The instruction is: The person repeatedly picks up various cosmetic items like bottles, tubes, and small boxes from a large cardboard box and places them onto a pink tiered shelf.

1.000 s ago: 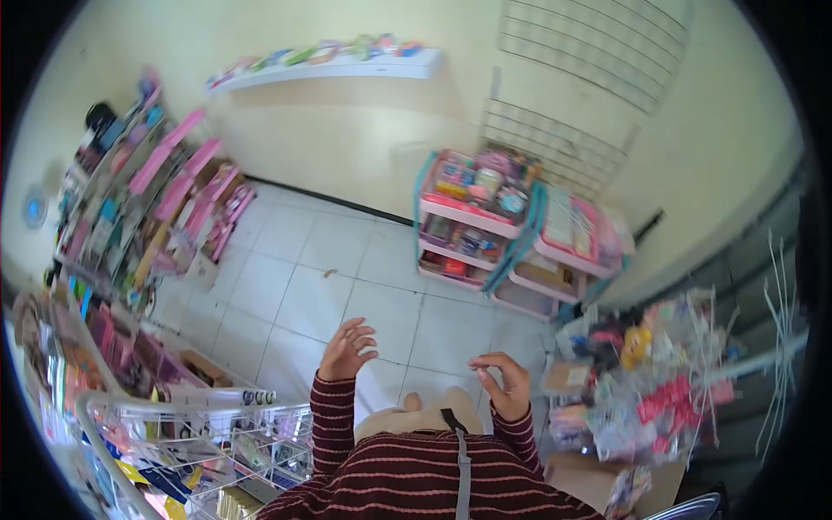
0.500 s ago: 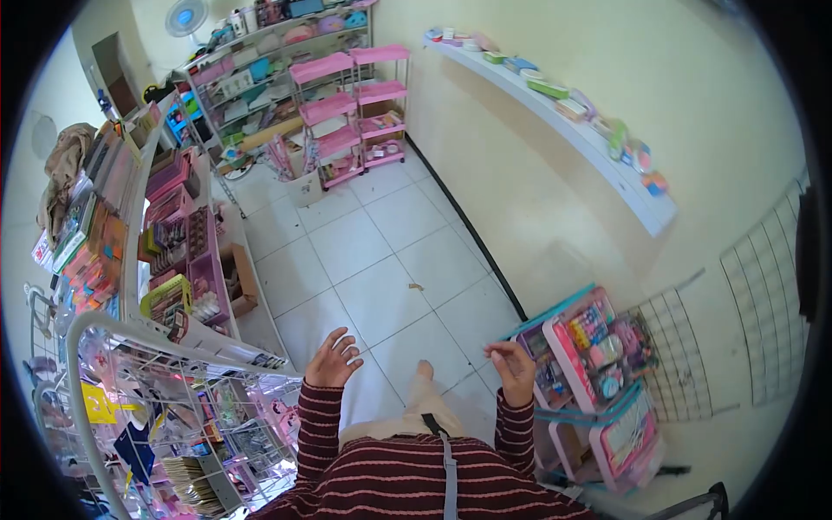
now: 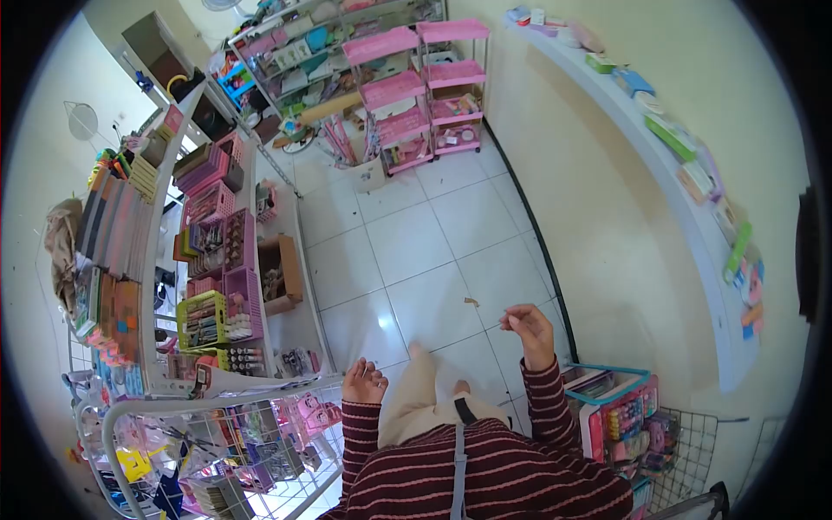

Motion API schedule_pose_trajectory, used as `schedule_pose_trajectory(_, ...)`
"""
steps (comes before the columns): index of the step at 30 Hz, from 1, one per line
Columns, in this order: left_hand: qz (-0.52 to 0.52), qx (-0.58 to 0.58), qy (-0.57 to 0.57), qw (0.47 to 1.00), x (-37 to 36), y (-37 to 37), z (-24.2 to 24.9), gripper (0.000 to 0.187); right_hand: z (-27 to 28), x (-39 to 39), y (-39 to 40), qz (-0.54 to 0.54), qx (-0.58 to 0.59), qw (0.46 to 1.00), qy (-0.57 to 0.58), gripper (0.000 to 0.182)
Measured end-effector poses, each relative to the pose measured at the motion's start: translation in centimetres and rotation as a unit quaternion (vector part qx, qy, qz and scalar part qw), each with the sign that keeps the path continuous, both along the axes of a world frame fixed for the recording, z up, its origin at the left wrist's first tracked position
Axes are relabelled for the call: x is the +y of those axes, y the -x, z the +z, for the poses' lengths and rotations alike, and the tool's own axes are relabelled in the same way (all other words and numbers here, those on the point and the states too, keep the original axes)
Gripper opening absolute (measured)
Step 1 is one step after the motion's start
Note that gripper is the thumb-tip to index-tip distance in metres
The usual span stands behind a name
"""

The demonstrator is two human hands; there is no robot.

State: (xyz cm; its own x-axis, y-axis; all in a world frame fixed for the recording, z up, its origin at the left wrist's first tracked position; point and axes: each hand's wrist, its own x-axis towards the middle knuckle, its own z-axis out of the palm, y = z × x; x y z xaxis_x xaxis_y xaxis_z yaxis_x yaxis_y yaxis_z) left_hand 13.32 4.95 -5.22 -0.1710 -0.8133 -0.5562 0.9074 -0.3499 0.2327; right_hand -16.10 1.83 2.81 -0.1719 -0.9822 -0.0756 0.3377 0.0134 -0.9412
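My left hand (image 3: 365, 382) is held in front of my body with nothing in it, its fingers loosely curled and apart. It is nearest to the white wire rack (image 3: 217, 404) at the lower left. On the other side, my right hand (image 3: 529, 334) is raised above the tiled floor (image 3: 425, 243), thumb and forefinger partly bent and no object visible in it. Below that hand, a pink and teal display case (image 3: 617, 416) with small colourful goods stands by the wall.
A long shelf (image 3: 299, 338) with pink, purple and green baskets runs along the left. Pink tiered carts (image 3: 394, 89) stand ahead beside a white bin (image 3: 368, 175). A curved white wall shelf (image 3: 693, 225) is on the right. A cardboard box (image 3: 279, 276) sits low on the left.
The view has turned left, so the carts and wall shelf appear further right. One leg has stepped forward. Both hands remain raised, the left fingers a little more curled.
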Motion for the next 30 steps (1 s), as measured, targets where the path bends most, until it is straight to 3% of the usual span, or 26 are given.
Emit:
schedule_pose_trajectory(2, 0.048, 0.004, -0.067, 0.997, -1.3, -0.4, -2.0, 0.009, -0.4, -3.7, -0.3, 0.011, -0.013, 1.000, -0.012, 0.012)
schedule_pose_trajectory(5, 0.055, 0.013, -0.081, 0.995, -5.8, -0.9, -4.4, 0.009, -1.2, -9.0, -0.9, 0.012, -0.033, 0.999, -0.011, 0.014)
schedule_pose_trajectory(10, 0.009, -0.010, -0.094, 0.995, -19.4, -0.5, -3.9, 0.010, -3.0, -18.0, -1.7, -0.010, -0.098, 0.993, -0.069, 0.015)
schedule_pose_trajectory(14, -0.062, -0.072, 0.048, 0.994, -33.0, 0.4, -0.9, 0.012, -0.8, -25.6, -1.5, -0.066, -0.106, 0.991, -0.040, 0.013)
schedule_pose_trajectory(18, -0.128, -0.041, 0.100, 0.986, -44.6, 3.9, 2.2, 0.013, 1.2, -31.1, 0.1, -0.130, -0.071, 0.989, 0.018, 0.013)
schedule_pose_trajectory(22, -0.198, 0.006, 0.155, 0.968, -52.0, 8.2, 2.4, 0.014, -1.6, -35.7, 1.6, -0.173, -0.065, 0.983, 0.006, 0.012)
schedule_pose_trajectory(25, -0.228, 0.023, 0.098, 0.969, -55.2, 10.9, -0.7, 0.015, -5.8, -39.0, 2.4, -0.188, -0.080, 0.977, -0.058, 0.012)
schedule_pose_trajectory(30, -0.261, 0.017, -0.088, 0.961, -60.4, 13.2, -7.3, 0.017, -10.5, -47.7, 4.6, -0.179, -0.103, 0.966, -0.154, 0.012)
